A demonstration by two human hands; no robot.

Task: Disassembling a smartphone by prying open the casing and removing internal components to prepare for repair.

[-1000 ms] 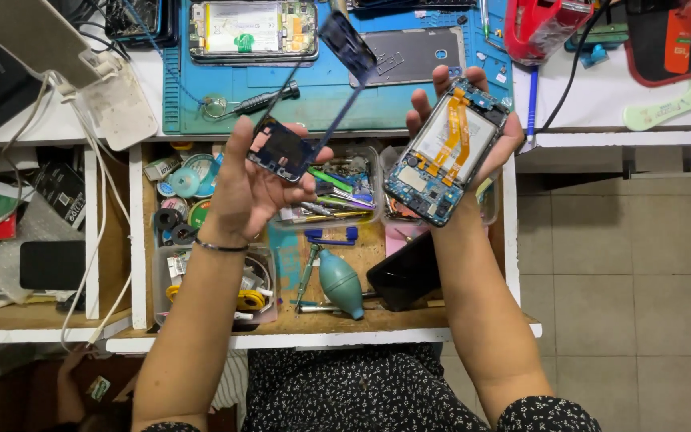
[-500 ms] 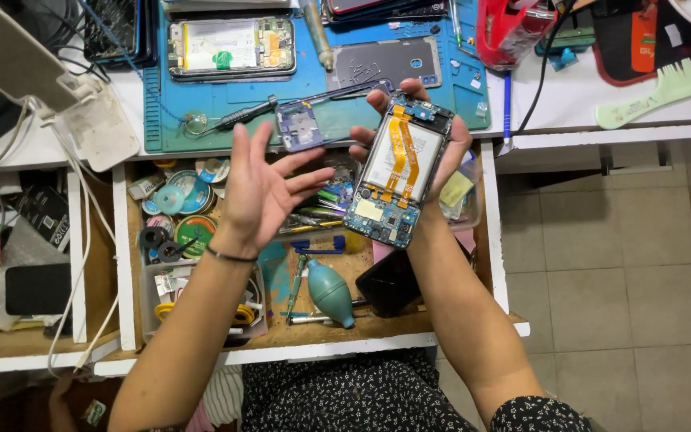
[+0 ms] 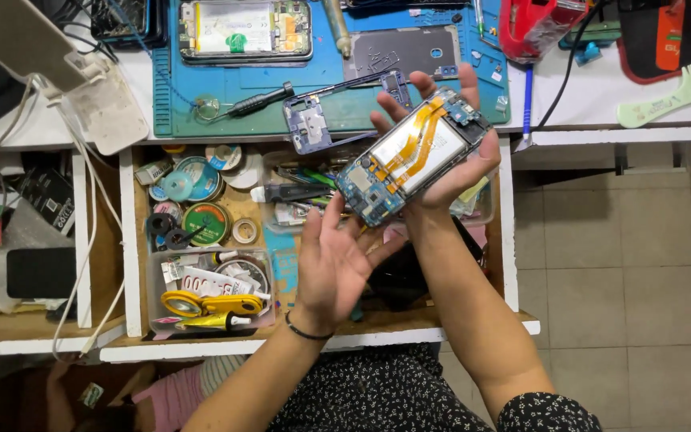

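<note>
Nearest the camera, the person's left hand [image 3: 337, 268] hovers palm-up over the open drawer [image 3: 131, 240], fingers spread and loose, holding nothing; a dark band circles its wrist. Its fingertips come close to the lower end of the opened phone [image 3: 411, 154] without clearly touching it. Just beyond, the right hand [image 3: 449, 152] cradles that phone from beneath, thumb and fingers curled around its edges, with the exposed side up: a pale battery, orange flex cables and a blue circuit board at the lower end. The phone sits tilted above the drawer's right part, near the bench edge. Under the hands, the drawer holds tape rolls [image 3: 201, 218], yellow-handled scissors [image 3: 211, 304] and small tools in clear trays. Farther off, on the blue work mat [image 3: 233, 96], lie a loose phone frame piece [image 3: 312, 124], a black screwdriver [image 3: 251, 103], a grey back cover [image 3: 397, 50] and a second opened phone [image 3: 245, 30]. A pale green comb [image 3: 673, 98] lies far right.
</note>
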